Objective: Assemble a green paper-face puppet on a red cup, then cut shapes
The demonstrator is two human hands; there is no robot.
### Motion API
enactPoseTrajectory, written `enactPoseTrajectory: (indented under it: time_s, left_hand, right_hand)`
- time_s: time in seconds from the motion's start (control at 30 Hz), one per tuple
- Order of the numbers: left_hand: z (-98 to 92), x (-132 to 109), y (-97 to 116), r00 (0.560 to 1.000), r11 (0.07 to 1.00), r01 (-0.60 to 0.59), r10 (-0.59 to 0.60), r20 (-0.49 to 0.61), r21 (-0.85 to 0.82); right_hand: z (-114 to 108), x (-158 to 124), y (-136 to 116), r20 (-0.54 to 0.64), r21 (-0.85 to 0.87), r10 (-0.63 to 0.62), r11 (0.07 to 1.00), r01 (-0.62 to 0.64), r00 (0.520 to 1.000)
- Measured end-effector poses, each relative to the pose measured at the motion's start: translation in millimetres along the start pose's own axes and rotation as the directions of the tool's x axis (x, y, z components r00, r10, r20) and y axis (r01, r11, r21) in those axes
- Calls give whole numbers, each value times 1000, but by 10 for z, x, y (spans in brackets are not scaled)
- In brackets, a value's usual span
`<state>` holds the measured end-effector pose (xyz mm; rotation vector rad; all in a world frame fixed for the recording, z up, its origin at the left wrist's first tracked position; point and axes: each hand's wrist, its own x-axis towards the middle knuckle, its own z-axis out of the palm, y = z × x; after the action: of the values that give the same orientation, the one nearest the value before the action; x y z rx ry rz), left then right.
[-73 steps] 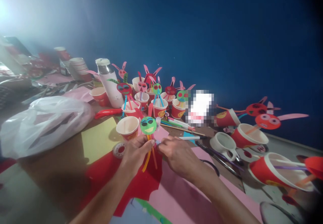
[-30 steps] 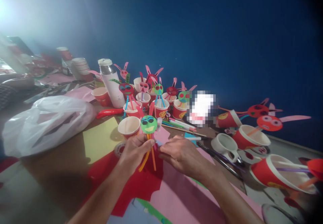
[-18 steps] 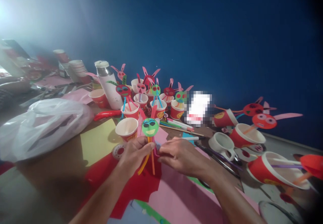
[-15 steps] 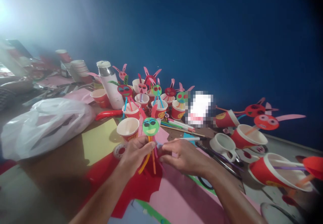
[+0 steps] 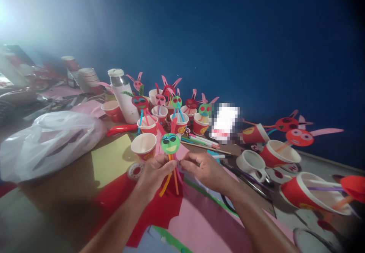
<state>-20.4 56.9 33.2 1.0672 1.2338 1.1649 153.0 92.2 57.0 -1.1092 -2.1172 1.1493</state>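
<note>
My left hand (image 5: 152,173) pinches the thin straws (image 5: 172,175) just under the round green paper face (image 5: 170,143), upright over the red sheet (image 5: 159,203). My right hand (image 5: 207,170) closes fingertips on them from the other side. An open paper cup (image 5: 144,145) stands just behind.

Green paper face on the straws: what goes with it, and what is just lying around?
In use: green round paper face on orange and pink plastic straws, held by left hand; right hand, fingertips at the straws.
Lying about: white plastic bag, white flask, yellow paper sheet, white mug.
</note>
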Motion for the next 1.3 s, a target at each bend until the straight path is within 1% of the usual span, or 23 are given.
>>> enactPoseTrajectory:
  time_s: [0.13,0.23,0.37,0.47,0.53,0.6,0.67,0.7,0.8,0.83,0.9,0.97,1.03,1.17,1.3]
  left_hand:
    - [24,-9,10,1000,1000,2,-2,20,14]
    - [24,-13,11,1000,999,-6,5,11,32]
    - [23,-15,-3,999,999,-41,41,7,23]
    - [37,-35,7,998,997,-66,66,4,33]
    - [34,-71,52,997,996,-72,72,-1,55]
    - [-5,-125,134,997,996,-74,74,1,40]
    - [-107,-187,239,996,996,-86,86,-4,-25]
    - [-182,-216,294,995,993,-99,98,-23,-56]
    - [-475,-272,447,985,990,-108,93,-148,-95]
    - [-576,-275,491,974,986,-125,101,-201,-109]
    - [-756,-256,568,933,973,-205,162,-321,-102]
    - [-889,-210,626,895,961,-264,212,-393,-81]
    - [-980,-148,661,871,948,-312,260,-417,-60]
    - [-1092,-14,669,842,919,-390,333,-425,-54]
    - [-1155,117,662,831,904,-423,365,-420,-52]
  right_hand:
    - [59,44,53,-33,144,32,989,-27,999]
    - [102,64,90,-39,211,53,977,-44,998]
    - [113,73,115,-37,233,78,970,-68,996]
    - [94,70,101,-6,239,89,967,-85,996]
    - [76,59,80,22,245,91,965,-94,996]
    - [58,43,62,45,246,93,964,-102,995]
    - [43,30,56,59,242,98,964,-110,993]
    - [39,26,57,65,238,102,964,-114,993]
    - [46,26,60,77,220,110,968,-124,991]
    - [56,28,56,80,211,111,969,-126,991]
    - [90,32,39,80,188,113,974,-126,990]
    - [141,32,16,79,167,111,978,-123,991]
    - [203,30,-1,83,150,107,982,-119,991]
    - [303,38,-8,95,120,105,986,-116,990]
    - [319,66,-40,72,90,112,989,-118,991]
